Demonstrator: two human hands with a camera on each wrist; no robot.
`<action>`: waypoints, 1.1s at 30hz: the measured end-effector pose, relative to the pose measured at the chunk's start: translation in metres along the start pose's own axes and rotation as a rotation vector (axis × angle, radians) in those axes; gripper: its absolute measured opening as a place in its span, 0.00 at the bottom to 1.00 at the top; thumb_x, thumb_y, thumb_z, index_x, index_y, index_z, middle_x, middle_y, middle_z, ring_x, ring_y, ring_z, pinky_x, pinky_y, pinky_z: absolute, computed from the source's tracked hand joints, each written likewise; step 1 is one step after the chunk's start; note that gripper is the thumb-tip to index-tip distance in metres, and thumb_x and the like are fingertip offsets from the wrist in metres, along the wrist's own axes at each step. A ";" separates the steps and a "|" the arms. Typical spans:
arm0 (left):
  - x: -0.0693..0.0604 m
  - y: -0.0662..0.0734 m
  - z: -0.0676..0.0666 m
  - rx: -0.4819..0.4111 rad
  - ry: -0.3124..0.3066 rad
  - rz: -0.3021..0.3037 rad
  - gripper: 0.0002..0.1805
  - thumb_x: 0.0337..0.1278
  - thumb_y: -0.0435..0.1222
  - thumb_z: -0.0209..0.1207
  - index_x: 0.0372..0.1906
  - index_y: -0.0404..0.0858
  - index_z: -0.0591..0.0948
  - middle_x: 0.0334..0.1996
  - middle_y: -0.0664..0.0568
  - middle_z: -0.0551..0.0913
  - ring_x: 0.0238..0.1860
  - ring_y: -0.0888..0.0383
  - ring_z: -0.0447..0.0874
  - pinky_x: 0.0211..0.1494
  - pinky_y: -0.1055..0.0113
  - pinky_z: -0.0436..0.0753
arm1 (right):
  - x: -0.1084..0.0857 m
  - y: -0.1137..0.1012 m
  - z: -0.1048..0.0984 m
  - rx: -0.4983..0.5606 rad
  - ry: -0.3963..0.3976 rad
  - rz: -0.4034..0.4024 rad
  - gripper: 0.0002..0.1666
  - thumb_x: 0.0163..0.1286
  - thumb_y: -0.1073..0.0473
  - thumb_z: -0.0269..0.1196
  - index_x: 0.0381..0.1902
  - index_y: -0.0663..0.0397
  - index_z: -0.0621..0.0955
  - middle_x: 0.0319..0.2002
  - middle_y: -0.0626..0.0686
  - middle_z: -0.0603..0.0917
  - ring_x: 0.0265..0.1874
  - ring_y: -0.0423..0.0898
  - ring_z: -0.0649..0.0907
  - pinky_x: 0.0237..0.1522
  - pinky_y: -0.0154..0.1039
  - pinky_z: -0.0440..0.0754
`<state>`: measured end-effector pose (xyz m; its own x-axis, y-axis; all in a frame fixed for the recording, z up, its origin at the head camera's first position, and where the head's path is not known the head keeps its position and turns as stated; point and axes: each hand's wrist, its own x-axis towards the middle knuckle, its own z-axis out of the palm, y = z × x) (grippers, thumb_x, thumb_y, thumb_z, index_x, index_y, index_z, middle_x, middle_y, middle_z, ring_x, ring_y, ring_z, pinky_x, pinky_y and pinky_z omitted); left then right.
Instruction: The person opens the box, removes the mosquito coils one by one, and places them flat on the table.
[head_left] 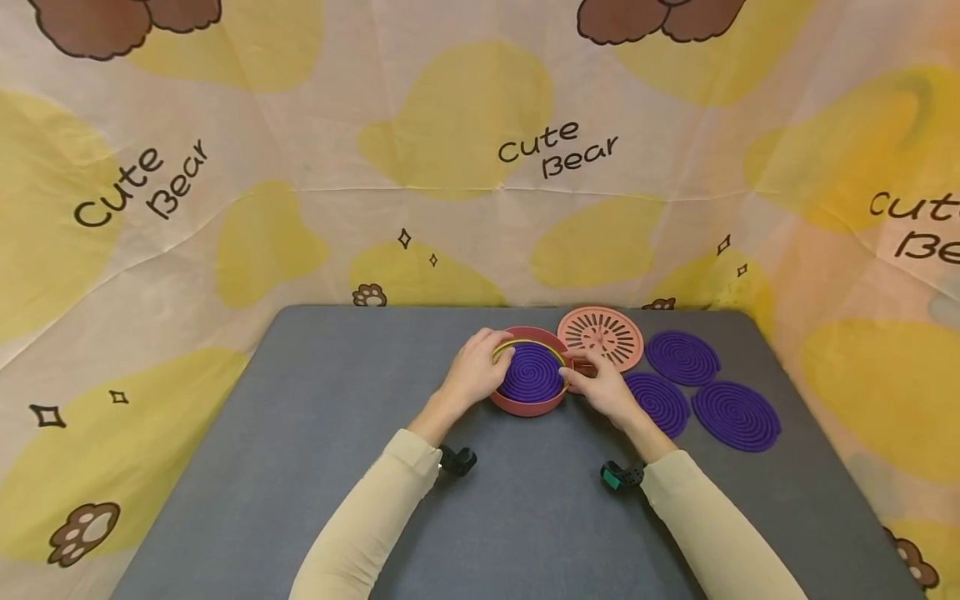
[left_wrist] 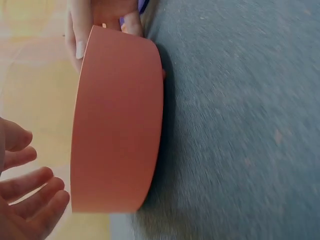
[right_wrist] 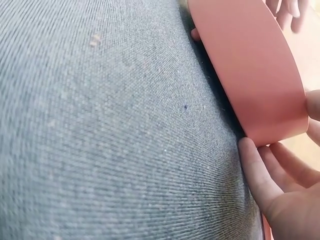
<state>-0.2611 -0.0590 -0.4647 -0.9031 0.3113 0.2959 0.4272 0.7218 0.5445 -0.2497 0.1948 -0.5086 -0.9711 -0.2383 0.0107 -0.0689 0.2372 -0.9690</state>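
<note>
A round coral-red mosquito coil holder (left_wrist: 117,125) stands on the table, with a thin yellow ring (head_left: 558,350) inside its rim. Within it lies a purple mosquito coil (head_left: 528,373). My left hand (head_left: 477,365) hovers over the holder's left edge; in the left wrist view its fingers are spread and loosely bent, apart from the wall. My right hand (head_left: 600,387) grips the holder's right side, the thumb at the rim and the fingers against the outer wall, as the right wrist view shows. What lies beneath the coil is hidden.
A coral slotted lid (head_left: 600,321) lies behind the right hand. Three purple mosquito coils lie flat to the right: a back coil (head_left: 682,358), a front coil (head_left: 737,417) and one coil (head_left: 658,404) beside the right wrist. A patterned cloth hangs behind the grey table (head_left: 337,375).
</note>
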 end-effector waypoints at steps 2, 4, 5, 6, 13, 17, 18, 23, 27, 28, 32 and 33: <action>0.004 0.002 0.004 -0.007 -0.019 -0.014 0.19 0.73 0.41 0.56 0.61 0.37 0.82 0.54 0.44 0.82 0.57 0.47 0.81 0.61 0.50 0.77 | 0.000 0.001 -0.001 -0.016 0.007 -0.007 0.27 0.76 0.56 0.63 0.68 0.61 0.74 0.62 0.66 0.75 0.58 0.61 0.77 0.51 0.49 0.84; 0.008 0.004 0.008 -0.016 -0.045 -0.035 0.19 0.74 0.41 0.55 0.62 0.37 0.81 0.55 0.44 0.82 0.58 0.47 0.80 0.62 0.50 0.76 | 0.000 0.000 -0.001 -0.028 0.016 -0.004 0.27 0.75 0.55 0.64 0.67 0.59 0.75 0.62 0.65 0.75 0.59 0.61 0.77 0.50 0.47 0.85; 0.010 0.004 0.010 -0.017 -0.060 -0.048 0.20 0.74 0.42 0.56 0.63 0.38 0.80 0.56 0.44 0.81 0.58 0.47 0.80 0.63 0.50 0.76 | 0.000 0.001 -0.001 -0.036 0.020 -0.004 0.27 0.75 0.55 0.64 0.67 0.59 0.75 0.62 0.64 0.75 0.59 0.61 0.77 0.50 0.47 0.85; 0.012 0.005 0.012 -0.013 -0.078 -0.064 0.20 0.74 0.42 0.55 0.64 0.38 0.80 0.57 0.44 0.81 0.59 0.47 0.79 0.64 0.51 0.75 | 0.000 0.001 -0.001 -0.037 0.018 -0.002 0.27 0.75 0.54 0.64 0.67 0.58 0.75 0.62 0.64 0.75 0.60 0.61 0.77 0.50 0.47 0.85; 0.026 0.011 0.026 0.041 -0.157 -0.149 0.24 0.75 0.47 0.56 0.67 0.39 0.77 0.63 0.42 0.77 0.65 0.43 0.74 0.68 0.49 0.71 | 0.001 0.001 -0.001 -0.021 0.019 0.013 0.26 0.76 0.55 0.64 0.67 0.57 0.75 0.64 0.64 0.74 0.60 0.61 0.77 0.50 0.45 0.85; 0.030 0.014 0.034 0.042 -0.194 -0.199 0.29 0.70 0.53 0.59 0.68 0.40 0.76 0.65 0.42 0.75 0.67 0.42 0.71 0.68 0.47 0.70 | 0.001 0.003 -0.001 -0.013 0.010 -0.003 0.27 0.76 0.55 0.63 0.68 0.59 0.74 0.64 0.66 0.74 0.60 0.62 0.78 0.51 0.46 0.84; 0.030 0.015 0.036 0.046 -0.199 -0.208 0.31 0.69 0.55 0.60 0.68 0.41 0.76 0.65 0.42 0.75 0.67 0.41 0.70 0.68 0.46 0.70 | 0.001 0.003 -0.001 -0.010 0.005 -0.007 0.27 0.76 0.55 0.63 0.68 0.60 0.74 0.64 0.66 0.73 0.60 0.62 0.78 0.51 0.46 0.84; 0.031 0.017 0.042 0.115 -0.219 -0.235 0.39 0.61 0.61 0.63 0.69 0.42 0.75 0.65 0.41 0.75 0.67 0.40 0.69 0.68 0.43 0.69 | 0.001 0.005 0.000 0.015 -0.003 -0.003 0.28 0.76 0.55 0.63 0.68 0.60 0.74 0.63 0.67 0.74 0.59 0.62 0.79 0.52 0.47 0.84; 0.031 0.017 0.045 0.160 -0.238 -0.239 0.42 0.57 0.63 0.65 0.69 0.41 0.75 0.65 0.41 0.75 0.66 0.41 0.68 0.67 0.44 0.70 | 0.000 0.004 -0.001 0.015 0.007 -0.004 0.27 0.76 0.56 0.63 0.68 0.61 0.74 0.63 0.67 0.74 0.57 0.60 0.80 0.51 0.46 0.84; 0.032 0.017 0.046 0.171 -0.241 -0.239 0.42 0.56 0.63 0.66 0.69 0.41 0.75 0.65 0.41 0.74 0.66 0.41 0.68 0.67 0.44 0.70 | 0.000 0.004 -0.001 0.015 0.007 -0.003 0.27 0.76 0.56 0.63 0.68 0.61 0.74 0.63 0.67 0.74 0.57 0.60 0.79 0.51 0.46 0.84; 0.032 0.015 0.049 0.213 -0.247 -0.242 0.43 0.55 0.63 0.67 0.69 0.42 0.75 0.67 0.43 0.72 0.66 0.43 0.67 0.68 0.46 0.69 | 0.000 0.002 0.000 0.014 0.006 0.007 0.27 0.76 0.55 0.64 0.68 0.59 0.74 0.63 0.66 0.74 0.58 0.61 0.79 0.52 0.47 0.84; 0.032 0.015 0.049 0.222 -0.247 -0.241 0.43 0.54 0.64 0.67 0.69 0.42 0.75 0.67 0.43 0.71 0.66 0.44 0.67 0.69 0.47 0.69 | 0.000 0.002 0.000 0.016 0.007 0.010 0.27 0.75 0.55 0.64 0.68 0.59 0.75 0.63 0.66 0.74 0.58 0.61 0.79 0.52 0.48 0.84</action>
<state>-0.2862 -0.0078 -0.4856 -0.9710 0.2368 -0.0318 0.2068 0.8997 0.3844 -0.2499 0.1956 -0.5099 -0.9732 -0.2299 0.0029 -0.0559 0.2246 -0.9728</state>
